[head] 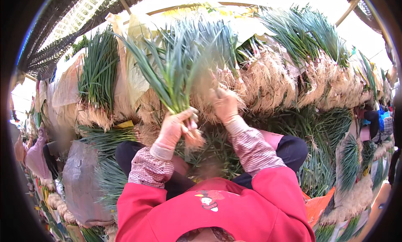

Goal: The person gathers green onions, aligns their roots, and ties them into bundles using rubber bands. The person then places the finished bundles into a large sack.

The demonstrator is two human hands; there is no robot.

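Note:
A small bunch of spring onions [174, 91] is gripped in my left hand [172, 129], leaves pointing up and away, pale bulbs and roots hanging beside the fingers. My right hand [225, 106], its fingers curled, is just to the right, in front of the root ends of a heaped row of spring onions [201, 38]. A blurred streak above that hand hides what, if anything, lies between its fingers. Both hands seem to wear thin pale gloves, with patterned sleeve covers above the wrists.
More rooted bundles [267, 79] run along the heap to the right, with another bundle [98, 69] at left. Loose leaves [213, 151] lie between my knees. Grey plastic sheeting [83, 182] is at left, an orange sheet [318, 207] at right. Another person [378, 124] is at far right.

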